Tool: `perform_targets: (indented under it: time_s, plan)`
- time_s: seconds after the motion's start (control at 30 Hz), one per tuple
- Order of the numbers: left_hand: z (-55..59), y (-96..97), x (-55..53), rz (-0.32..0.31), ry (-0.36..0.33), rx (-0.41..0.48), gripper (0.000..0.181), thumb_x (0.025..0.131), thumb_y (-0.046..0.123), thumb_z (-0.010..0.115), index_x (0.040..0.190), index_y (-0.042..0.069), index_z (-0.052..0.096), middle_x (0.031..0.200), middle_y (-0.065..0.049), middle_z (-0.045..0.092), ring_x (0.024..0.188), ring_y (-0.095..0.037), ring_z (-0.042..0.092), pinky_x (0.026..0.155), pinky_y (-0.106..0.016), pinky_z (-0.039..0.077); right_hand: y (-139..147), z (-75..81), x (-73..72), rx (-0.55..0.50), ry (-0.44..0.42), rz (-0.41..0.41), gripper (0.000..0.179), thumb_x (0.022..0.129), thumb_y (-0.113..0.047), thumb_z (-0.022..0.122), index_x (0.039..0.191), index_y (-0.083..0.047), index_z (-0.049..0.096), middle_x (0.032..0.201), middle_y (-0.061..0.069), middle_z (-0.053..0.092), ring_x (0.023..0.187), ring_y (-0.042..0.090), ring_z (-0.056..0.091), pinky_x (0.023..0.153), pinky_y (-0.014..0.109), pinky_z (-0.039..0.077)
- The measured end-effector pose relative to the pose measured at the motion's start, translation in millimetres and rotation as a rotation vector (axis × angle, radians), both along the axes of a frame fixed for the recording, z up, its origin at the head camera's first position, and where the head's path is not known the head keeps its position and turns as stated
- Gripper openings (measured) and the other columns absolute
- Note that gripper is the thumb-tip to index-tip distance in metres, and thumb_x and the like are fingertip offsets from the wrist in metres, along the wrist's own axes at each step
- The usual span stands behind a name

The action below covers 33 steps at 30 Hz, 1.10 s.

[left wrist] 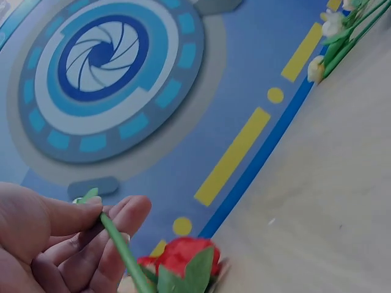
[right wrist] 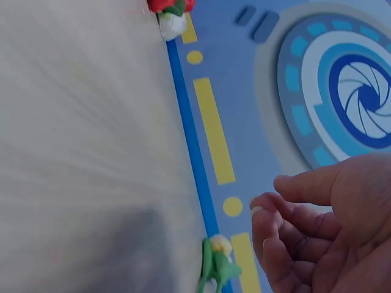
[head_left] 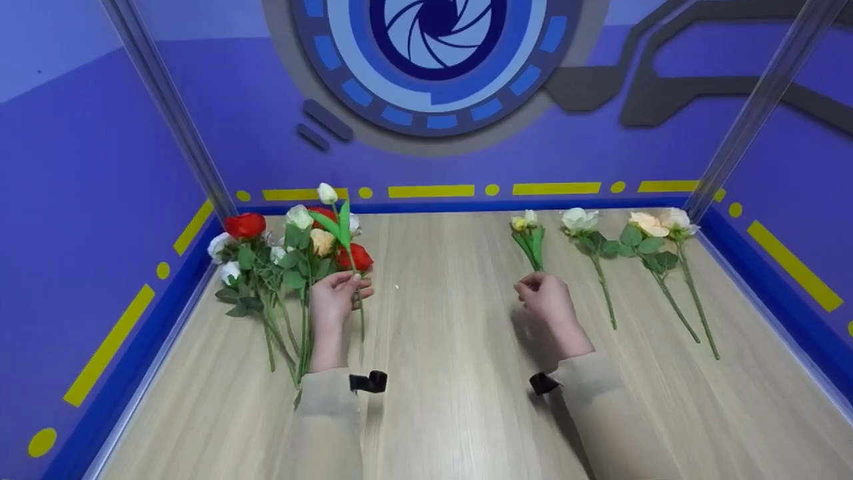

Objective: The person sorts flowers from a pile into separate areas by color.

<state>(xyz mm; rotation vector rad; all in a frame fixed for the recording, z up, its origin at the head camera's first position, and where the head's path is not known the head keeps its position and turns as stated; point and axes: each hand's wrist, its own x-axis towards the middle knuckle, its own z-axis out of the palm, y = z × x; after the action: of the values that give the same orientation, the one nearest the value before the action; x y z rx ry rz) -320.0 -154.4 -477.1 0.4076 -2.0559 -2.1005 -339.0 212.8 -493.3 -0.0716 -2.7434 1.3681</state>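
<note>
Blue-purple walls (head_left: pixel 233 120) stand around the back and sides, with yellow bars and dots along their lower edge and a big round blue emblem (head_left: pixel 438 100) on the back one. Between them lies the pale wooden desk (head_left: pixel 440 373).

On the left side of the desk is a bunch of flowers (head_left: pixel 292 259), red, white and peach heads crowded together, the stems pointing toward the person. Two beige sleeves (head_left: pixel 326 427) reach in from the front edge.

On the right side lie a peach flower (head_left: pixel 661 262) and a white flower (head_left: pixel 678 221), heads side by side, with another white flower (head_left: pixel 580 220) slightly apart to their left.

The left hand (head_left: pixel 335 300) pinches the green stem of a white tulip (head_left: pixel 345 230) between thumb and forefinger, its other fingers loosely extended. This tulip stands nearly upright in front of the right edge of the bunch.

The right hand (head_left: pixel 550 303) holds nothing; its fingers curl loosely, thumb close to the forefinger. Just beyond it, a small yellow and white pair of tulips (head_left: pixel 537 248) lies on the desk, apart from the fingers in the right wrist view.

Smallest are the black straps (head_left: pixel 373 382), one at each cuff.
</note>
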Motion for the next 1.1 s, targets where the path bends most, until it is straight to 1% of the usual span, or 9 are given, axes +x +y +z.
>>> perform_targets:
  time_s: [0.2, 0.37, 0.5, 0.63, 0.7, 0.87, 0.93, 1.0, 1.1]
  plan:
    - [2.2, 27.9, 0.8, -0.077, 0.042, -0.014, 0.025, 0.101, 0.004, 0.063, 0.122, -0.011, 0.065, 0.104, -0.025, 0.077, 0.076, -0.014, 0.078, 0.06, -0.022, 0.06, -23.3, 0.8, 5.0, -0.077, 0.024, 0.053, 0.016, 0.1, -0.011, 0.065, 0.1, 0.003, 0.073, 0.084, 0.014, 0.074, 0.068, 0.015, 0.066, 0.061, 0.024, 0.053]
    - [-0.5, 49.2, 2.6, -0.133, 0.095, -0.041, 0.021, 0.099, 0.001, 0.064, 0.118, -0.009, 0.065, 0.097, -0.02, 0.079, 0.077, -0.015, 0.079, 0.062, -0.026, 0.062, -44.5, 1.8, 13.4, -0.183, 0.037, 0.154, 0.013, 0.097, -0.007, 0.068, 0.097, 0.004, 0.074, 0.083, 0.016, 0.075, 0.065, 0.013, 0.067, 0.069, 0.04, 0.062]
    - [-3.4, 64.0, 3.9, -0.17, 0.113, 0.004, 0.027, 0.098, -0.002, 0.064, 0.124, -0.008, 0.061, 0.098, -0.022, 0.079, 0.08, -0.017, 0.079, 0.066, -0.029, 0.064, -62.2, -0.4, 21.5, -0.236, 0.046, 0.258, 0.013, 0.097, -0.006, 0.069, 0.098, 0.005, 0.075, 0.086, 0.017, 0.077, 0.067, 0.012, 0.069, 0.075, 0.05, 0.062]
    - [-3.5, 78.2, 6.4, -0.207, 0.091, 0.033, 0.028, 0.097, 0.0, 0.066, 0.124, -0.008, 0.061, 0.105, -0.025, 0.077, 0.086, -0.021, 0.08, 0.071, -0.029, 0.064, -78.8, -6.1, 28.7, -0.272, 0.049, 0.336, 0.018, 0.097, -0.006, 0.068, 0.104, 0.01, 0.074, 0.092, 0.02, 0.077, 0.071, 0.015, 0.072, 0.077, 0.05, 0.063]
    - [-3.9, 85.1, 7.3, -0.227, 0.077, 0.049, 0.027, 0.097, 0.0, 0.067, 0.123, -0.009, 0.062, 0.107, -0.025, 0.077, 0.089, -0.024, 0.08, 0.074, -0.03, 0.064, -85.6, -9.6, 31.6, -0.277, 0.052, 0.359, 0.021, 0.098, -0.008, 0.068, 0.106, 0.01, 0.074, 0.093, 0.02, 0.078, 0.073, 0.017, 0.074, 0.076, 0.045, 0.063]
    - [-6.7, 99.8, 8.2, -0.262, 0.063, 0.078, 0.026, 0.097, 0.0, 0.068, 0.12, -0.01, 0.063, 0.106, -0.024, 0.077, 0.091, -0.025, 0.079, 0.077, -0.032, 0.064, -97.2, -14.7, 37.9, -0.294, 0.033, 0.364, 0.019, 0.096, -0.009, 0.072, 0.105, 0.007, 0.076, 0.093, 0.018, 0.079, 0.072, 0.016, 0.075, 0.072, 0.037, 0.063]
    - [-7.9, 104.0, 8.7, -0.269, 0.065, 0.062, 0.025, 0.097, 0.0, 0.067, 0.12, -0.01, 0.063, 0.104, -0.023, 0.078, 0.091, -0.025, 0.079, 0.076, -0.032, 0.064, -100.3, -15.0, 39.9, -0.304, 0.03, 0.358, 0.016, 0.095, -0.008, 0.073, 0.102, 0.006, 0.076, 0.091, 0.018, 0.078, 0.07, 0.013, 0.073, 0.07, 0.035, 0.063]
    - [-8.7, 107.3, 9.0, -0.273, 0.073, 0.049, 0.023, 0.097, -0.001, 0.066, 0.119, -0.01, 0.064, 0.104, -0.022, 0.078, 0.092, -0.026, 0.079, 0.076, -0.032, 0.064, -103.3, -15.3, 41.6, -0.304, 0.046, 0.345, 0.014, 0.094, -0.005, 0.073, 0.099, 0.008, 0.076, 0.089, 0.021, 0.077, 0.07, 0.018, 0.073, 0.069, 0.038, 0.063]
    - [-8.9, 110.6, 9.8, -0.282, 0.083, 0.022, 0.021, 0.097, 0.0, 0.066, 0.116, -0.009, 0.064, 0.103, -0.021, 0.078, 0.092, -0.025, 0.079, 0.075, -0.031, 0.064, -104.8, -15.4, 43.0, -0.289, 0.066, 0.325, 0.009, 0.092, -0.002, 0.074, 0.093, 0.006, 0.075, 0.085, 0.02, 0.077, 0.068, 0.016, 0.071, 0.065, 0.032, 0.061]
